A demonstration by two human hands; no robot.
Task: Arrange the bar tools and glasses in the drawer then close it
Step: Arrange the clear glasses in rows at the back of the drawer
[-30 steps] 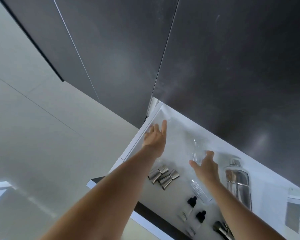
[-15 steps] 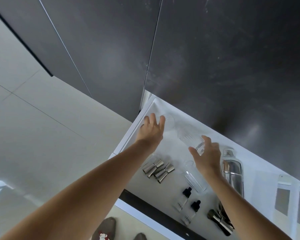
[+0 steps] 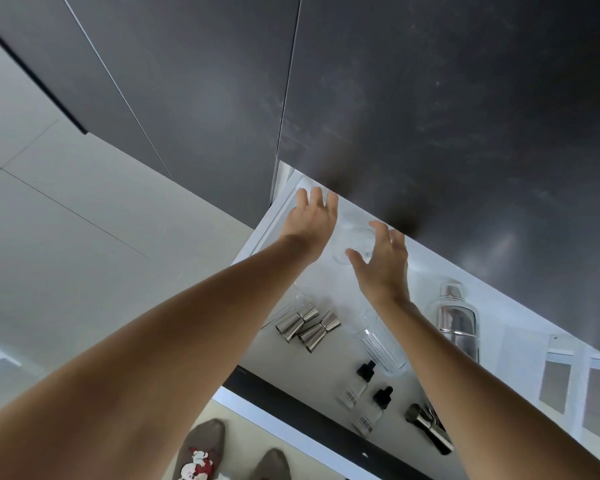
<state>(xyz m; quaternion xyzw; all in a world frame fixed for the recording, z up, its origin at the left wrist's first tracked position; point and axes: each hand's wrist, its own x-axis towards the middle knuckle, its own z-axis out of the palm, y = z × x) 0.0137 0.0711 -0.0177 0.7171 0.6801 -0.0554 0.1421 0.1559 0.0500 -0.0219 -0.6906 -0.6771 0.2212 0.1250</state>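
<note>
The white drawer (image 3: 278,216) stands pulled out below dark cabinet fronts. My right hand (image 3: 381,268) curls thumb and fingers around a clear ribbed glass (image 3: 359,239) in the drawer's far-left corner. My left hand (image 3: 312,223) hovers just left of that glass, fingers spread, holding nothing. Nearer me lie two steel jiggers (image 3: 307,329), a second ribbed glass (image 3: 381,341) on its side, a steel cocktail shaker (image 3: 458,320), two dropper bottles (image 3: 364,393) and dark metal bar tools (image 3: 426,426). Another glass (image 3: 293,304) shows partly beside my left forearm.
Dark cabinet panels (image 3: 430,116) overhang the drawer's back. The drawer's dark front edge (image 3: 284,393) runs across near my feet in slippers (image 3: 201,452). A pale tiled floor (image 3: 84,220) lies to the left. White divider compartments (image 3: 568,386) sit at the drawer's right end.
My right hand has carried the ribbed glass from the drawer's middle up and left to the far-left corner. My left hand stayed at that corner beside it.
</note>
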